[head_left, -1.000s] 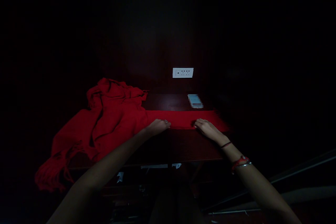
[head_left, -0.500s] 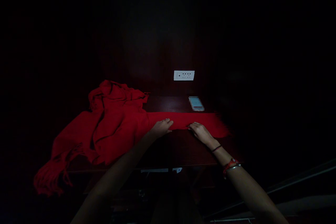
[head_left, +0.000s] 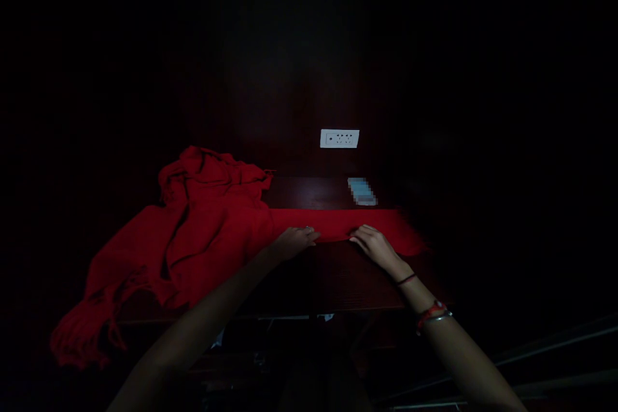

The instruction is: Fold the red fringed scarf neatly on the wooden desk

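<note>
A red scarf with fringed ends lies on a dark wooden table. Its left part is bunched and hangs over the front edge, while a flat, narrow strip of it stretches to the right. My left hand is closed on the near edge of that strip, fingers pointing right. A short way to the right, my right hand pinches the same edge with bent fingers. The right wrist bears a thin dark band and a red bracelet with a metal bangle. Both thumbs are partly hidden.
Behind the strip lies a flat, phone-like object with a blurred surface. A white socket plate is on the dark wall beyond. The table's bare front part shows between my arms. Most of the surroundings are too dark to make out.
My left hand has shifted slightly down onto the strip's near edge, and my right hand a little to the right. The edge between them looks straighter. The view has shifted slightly.
</note>
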Action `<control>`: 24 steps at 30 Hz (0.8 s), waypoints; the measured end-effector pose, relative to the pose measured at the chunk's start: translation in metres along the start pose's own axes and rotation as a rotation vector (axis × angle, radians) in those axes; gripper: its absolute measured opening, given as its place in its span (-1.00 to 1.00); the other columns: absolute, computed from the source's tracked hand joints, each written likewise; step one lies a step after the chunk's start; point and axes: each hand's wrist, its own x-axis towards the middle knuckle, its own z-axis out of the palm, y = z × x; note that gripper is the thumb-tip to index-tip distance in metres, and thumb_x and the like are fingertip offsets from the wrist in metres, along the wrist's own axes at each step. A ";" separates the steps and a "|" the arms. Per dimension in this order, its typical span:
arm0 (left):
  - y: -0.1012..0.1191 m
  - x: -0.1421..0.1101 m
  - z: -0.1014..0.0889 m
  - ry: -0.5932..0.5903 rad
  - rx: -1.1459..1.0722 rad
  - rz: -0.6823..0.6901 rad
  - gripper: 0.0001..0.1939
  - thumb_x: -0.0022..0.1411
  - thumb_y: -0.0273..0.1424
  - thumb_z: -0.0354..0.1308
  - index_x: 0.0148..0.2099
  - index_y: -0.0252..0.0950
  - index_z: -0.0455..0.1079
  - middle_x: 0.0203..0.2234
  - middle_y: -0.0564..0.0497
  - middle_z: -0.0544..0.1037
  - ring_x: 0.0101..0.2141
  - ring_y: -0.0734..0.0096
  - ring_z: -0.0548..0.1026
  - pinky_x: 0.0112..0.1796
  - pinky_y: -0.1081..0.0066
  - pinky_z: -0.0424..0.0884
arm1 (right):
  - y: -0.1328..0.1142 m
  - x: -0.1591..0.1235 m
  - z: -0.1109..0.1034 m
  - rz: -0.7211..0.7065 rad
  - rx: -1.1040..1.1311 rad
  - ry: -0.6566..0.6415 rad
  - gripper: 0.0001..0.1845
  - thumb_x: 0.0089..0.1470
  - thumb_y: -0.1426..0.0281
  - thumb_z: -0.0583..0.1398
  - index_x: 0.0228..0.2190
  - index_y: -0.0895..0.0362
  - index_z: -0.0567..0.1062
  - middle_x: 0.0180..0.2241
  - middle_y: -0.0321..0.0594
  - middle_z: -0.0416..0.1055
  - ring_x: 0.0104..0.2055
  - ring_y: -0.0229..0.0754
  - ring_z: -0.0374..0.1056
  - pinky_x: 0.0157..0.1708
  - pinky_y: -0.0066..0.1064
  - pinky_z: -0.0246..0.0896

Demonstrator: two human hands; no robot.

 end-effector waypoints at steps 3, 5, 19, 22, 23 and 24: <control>0.002 -0.002 -0.003 -0.007 -0.059 0.026 -0.76 0.26 -0.38 -0.17 -0.14 -0.28 0.28 -0.30 -0.03 0.45 -0.33 0.39 0.41 -0.39 0.45 0.26 | 0.001 0.000 -0.006 -0.012 0.015 -0.011 -0.74 0.11 0.33 -0.03 -0.39 0.17 0.40 -0.43 -0.18 0.35 -0.35 -0.22 0.24 -0.31 -0.41 0.17; 0.002 -0.003 -0.007 -0.013 -0.075 0.038 -0.74 0.26 -0.41 -0.20 -0.21 -0.27 0.32 -0.37 -0.02 0.47 -0.38 0.41 0.41 -0.40 0.45 0.24 | 0.003 -0.003 -0.010 -0.043 -0.016 -0.057 -0.76 0.11 0.37 -0.03 -0.39 0.17 0.41 -0.43 -0.18 0.35 -0.36 -0.22 0.24 -0.32 -0.41 0.18; 0.014 -0.006 -0.006 -0.007 0.165 0.019 -0.80 0.20 -0.53 -0.11 -0.13 -0.32 0.23 -0.23 -0.09 0.39 -0.32 0.40 0.42 -0.46 0.48 0.27 | 0.034 -0.039 -0.029 0.024 -0.121 -0.026 -0.74 0.11 0.42 -0.04 -0.26 0.16 0.41 -0.35 -0.12 0.37 -0.29 -0.19 0.27 -0.28 -0.38 0.20; 0.006 -0.001 -0.014 -0.032 0.096 -0.031 -0.79 0.23 -0.44 -0.11 -0.08 -0.30 0.22 -0.26 -0.07 0.43 -0.34 0.35 0.43 -0.46 0.46 0.26 | 0.041 -0.030 -0.040 0.098 -0.126 0.054 -0.74 0.11 0.41 -0.05 -0.30 0.17 0.42 -0.39 -0.11 0.37 -0.30 -0.17 0.28 -0.29 -0.38 0.19; 0.002 0.000 -0.019 -0.032 0.070 -0.042 -0.78 0.23 -0.41 -0.12 -0.09 -0.30 0.22 -0.28 -0.07 0.44 -0.33 0.34 0.43 -0.44 0.46 0.26 | 0.042 -0.027 -0.042 0.124 -0.139 0.069 -0.74 0.11 0.41 -0.05 -0.32 0.17 0.42 -0.39 -0.11 0.37 -0.30 -0.16 0.28 -0.29 -0.37 0.19; -0.003 0.001 -0.023 -0.029 0.047 -0.045 -0.78 0.24 -0.39 -0.13 -0.11 -0.31 0.24 -0.29 -0.07 0.44 -0.32 0.33 0.43 -0.43 0.46 0.26 | 0.043 -0.025 -0.044 0.145 -0.153 0.068 -0.74 0.10 0.41 -0.05 -0.33 0.17 0.42 -0.39 -0.11 0.37 -0.31 -0.16 0.28 -0.30 -0.37 0.19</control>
